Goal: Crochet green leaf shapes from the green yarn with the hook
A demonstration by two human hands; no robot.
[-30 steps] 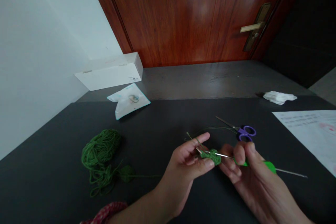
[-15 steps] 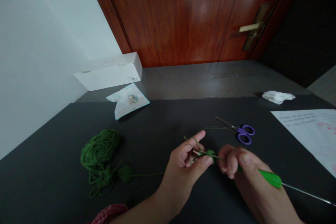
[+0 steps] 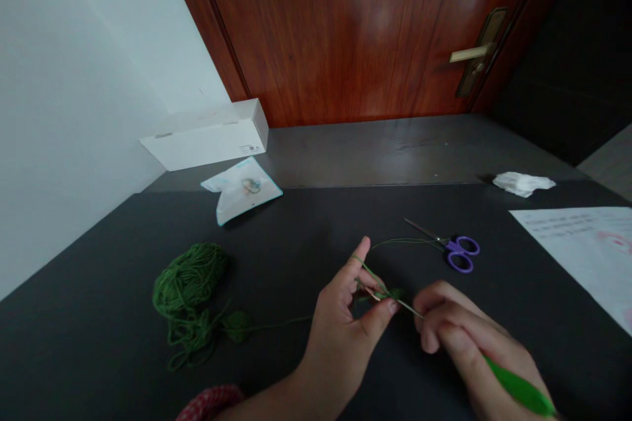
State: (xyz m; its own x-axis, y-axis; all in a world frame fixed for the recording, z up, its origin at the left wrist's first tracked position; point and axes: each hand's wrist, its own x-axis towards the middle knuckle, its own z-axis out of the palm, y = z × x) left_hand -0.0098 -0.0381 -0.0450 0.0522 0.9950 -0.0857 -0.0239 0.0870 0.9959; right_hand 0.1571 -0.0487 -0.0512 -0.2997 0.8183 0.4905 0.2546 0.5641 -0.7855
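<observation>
Between the thumb and fingers of my left hand (image 3: 345, 316) is a small green crochet piece (image 3: 394, 293), partly hidden. Yarn loops over its raised index finger. My right hand (image 3: 464, 329) is closed round the green handle of a crochet hook (image 3: 518, 387), whose thin metal shaft reaches to the piece at my left fingertips. A strand trails left from my left hand to a small yarn ball (image 3: 237, 325) beside a loose green skein (image 3: 190, 283). Beyond my hands lie purple-handled scissors (image 3: 460, 253), with thin strands running toward them.
A white box (image 3: 212, 141) stands against the wall at the back left, with a white plastic packet (image 3: 249, 191) in front. On the right lie a crumpled white tissue (image 3: 523, 183) and a printed sheet (image 3: 582, 237). A wooden door (image 3: 336, 33) rises behind the table.
My right hand has moved slightly down and right, tilting the hook more steeply. My left index finger has lifted and straightened upward.
</observation>
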